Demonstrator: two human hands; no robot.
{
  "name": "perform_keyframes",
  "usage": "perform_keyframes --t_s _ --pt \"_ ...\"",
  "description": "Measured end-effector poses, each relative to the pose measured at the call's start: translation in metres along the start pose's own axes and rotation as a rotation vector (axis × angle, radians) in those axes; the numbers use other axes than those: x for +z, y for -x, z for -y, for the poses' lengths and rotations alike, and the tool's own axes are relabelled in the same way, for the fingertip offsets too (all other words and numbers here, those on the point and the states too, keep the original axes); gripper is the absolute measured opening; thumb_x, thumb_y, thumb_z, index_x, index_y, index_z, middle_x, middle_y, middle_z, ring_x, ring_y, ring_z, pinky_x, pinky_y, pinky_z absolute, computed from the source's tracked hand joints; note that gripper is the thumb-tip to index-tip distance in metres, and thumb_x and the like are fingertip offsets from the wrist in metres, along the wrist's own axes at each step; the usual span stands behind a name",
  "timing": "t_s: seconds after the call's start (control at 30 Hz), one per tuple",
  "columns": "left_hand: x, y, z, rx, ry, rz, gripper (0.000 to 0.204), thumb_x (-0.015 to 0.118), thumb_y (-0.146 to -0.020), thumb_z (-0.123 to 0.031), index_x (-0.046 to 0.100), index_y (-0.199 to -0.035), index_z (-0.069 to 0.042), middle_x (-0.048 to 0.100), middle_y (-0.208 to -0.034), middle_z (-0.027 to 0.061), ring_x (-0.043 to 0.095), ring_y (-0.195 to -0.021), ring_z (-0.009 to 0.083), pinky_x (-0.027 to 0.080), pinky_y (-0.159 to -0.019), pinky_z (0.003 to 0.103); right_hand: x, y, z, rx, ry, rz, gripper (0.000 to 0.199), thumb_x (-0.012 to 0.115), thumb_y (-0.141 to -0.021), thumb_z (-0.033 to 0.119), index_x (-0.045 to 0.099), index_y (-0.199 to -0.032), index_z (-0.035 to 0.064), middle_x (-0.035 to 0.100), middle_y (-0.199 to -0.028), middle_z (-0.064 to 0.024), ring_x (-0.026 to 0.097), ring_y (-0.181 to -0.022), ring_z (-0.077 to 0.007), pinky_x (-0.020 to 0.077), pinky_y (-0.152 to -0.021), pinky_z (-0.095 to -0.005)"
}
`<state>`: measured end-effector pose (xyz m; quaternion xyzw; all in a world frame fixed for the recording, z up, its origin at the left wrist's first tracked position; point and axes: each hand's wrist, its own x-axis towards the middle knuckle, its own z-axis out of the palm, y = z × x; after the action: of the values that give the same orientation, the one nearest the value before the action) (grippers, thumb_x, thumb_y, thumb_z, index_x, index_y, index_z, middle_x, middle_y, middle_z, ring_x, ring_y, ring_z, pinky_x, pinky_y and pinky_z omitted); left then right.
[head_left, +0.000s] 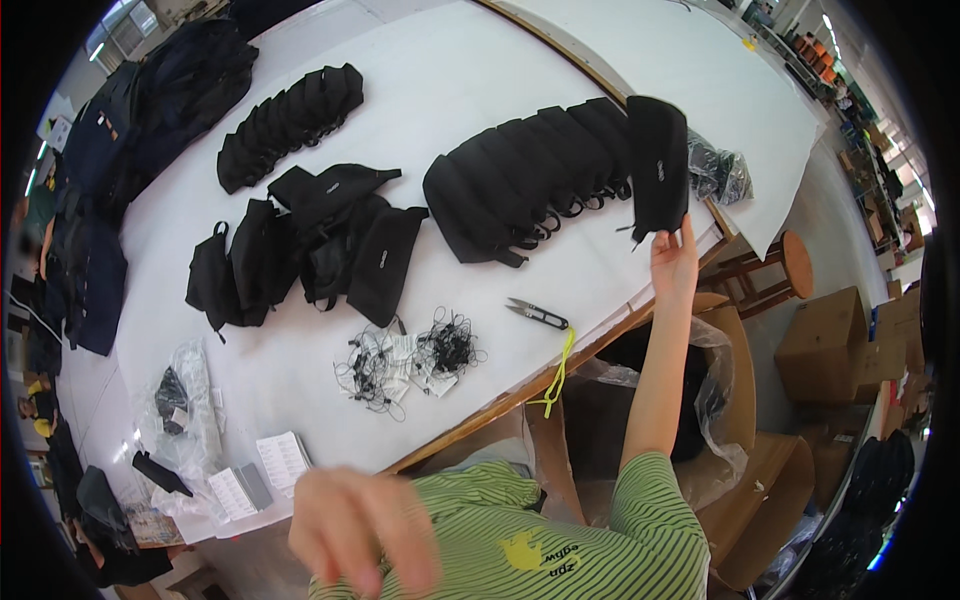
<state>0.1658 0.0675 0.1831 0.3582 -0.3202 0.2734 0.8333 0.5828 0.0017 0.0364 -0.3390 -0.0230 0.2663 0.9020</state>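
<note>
My right arm reaches out to the right, and my right hand [676, 262] grips the lower end of a black fabric pouch [658, 165] with a small light print. The pouch stands at the right end of a row of similar black pouches [530, 175] with cord loops along their near edge. Low in the view, my left hand [362, 530] hovers in front of my striped shirt; motion smears its fingers, and nothing shows clearly in them. Left of the row lies a loose heap of black pouches [330, 240]. Nearer me are tangled black strings with white tags [405, 355].
Thread snips [538, 313] with a yellow cord lie near the wooden table edge. Farther back sits another pouch row [290, 120]. Stacks of printed cards [283, 460] and a clear plastic bag [190, 400] are at the left. Cardboard boxes [820, 345] and a wooden stool [795, 265] stand right.
</note>
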Motion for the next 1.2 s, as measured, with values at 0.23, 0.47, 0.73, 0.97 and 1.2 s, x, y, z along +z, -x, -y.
perform_keyframes --t_s 0.23,0.47,0.73,0.97,1.2 --pt "-0.177 0.021 0.061 -0.817 -1.313 -0.906 0.055 0.062 -0.089 -0.031 0.041 -0.126 0.004 0.048 -0.123 0.019 0.052 -0.109 0.0272 0.041 -0.094 0.037 0.043 -0.18 0.042 -0.361 0.755 -0.121 0.036 0.072 -0.082 0.026 0.063 -0.106 0.0013 0.063 -0.083 -0.0057 0.059 -0.054 -0.0117 0.044 -0.05 -0.0205" --pt "-0.257 0.0 0.104 -0.746 -1.043 -1.411 0.079 0.07 -0.084 -0.036 0.028 -0.136 0.006 0.047 -0.124 0.0188 0.052 -0.108 0.0214 0.041 -0.094 0.033 0.013 -0.267 0.022 0.09 1.471 0.187 0.051 0.066 -0.08 0.033 0.06 -0.12 0.001 0.065 -0.105 -0.0103 0.057 -0.102 -0.0176 0.043 -0.087 -0.0292" --pt "-0.284 -0.022 0.103 -0.516 -0.599 -1.412 0.074 0.074 -0.081 -0.028 0.033 -0.135 -0.001 0.047 -0.129 0.0115 0.044 -0.122 0.0195 0.034 -0.103 0.03 0.035 -0.243 0.003 0.521 0.999 0.387 0.058 0.063 -0.088 0.033 0.048 -0.128 -0.0062 0.055 -0.126 -0.0116 0.049 -0.117 -0.0178 0.0316 -0.102 -0.0285" --pt "-0.333 -0.044 0.099 -0.628 -0.744 -1.16 0.09 0.082 -0.069 -0.023 0.029 -0.138 0.002 0.045 -0.133 0.0149 0.043 -0.125 0.0236 0.035 -0.104 0.034 0.031 -0.163 -0.028 0.63 0.873 0.274 0.065 0.062 -0.089 0.029 0.033 -0.14 -0.0003 0.047 -0.135 -0.0096 0.045 -0.123 -0.0195 0.0351 -0.103 -0.0342" --pt "-0.394 -0.104 0.02 -0.652 -0.689 -0.998 0.078 0.076 -0.074 -0.019 0.034 -0.137 -0.002 0.05 -0.13 0.0125 0.048 -0.121 0.0225 0.038 -0.101 0.034 0.073 -0.159 -0.083 0.529 0.723 0.213 0.063 0.063 -0.088 0.032 0.037 -0.137 -0.0001 0.047 -0.136 -0.0093 0.044 -0.125 -0.0206 0.0335 -0.104 -0.0363"
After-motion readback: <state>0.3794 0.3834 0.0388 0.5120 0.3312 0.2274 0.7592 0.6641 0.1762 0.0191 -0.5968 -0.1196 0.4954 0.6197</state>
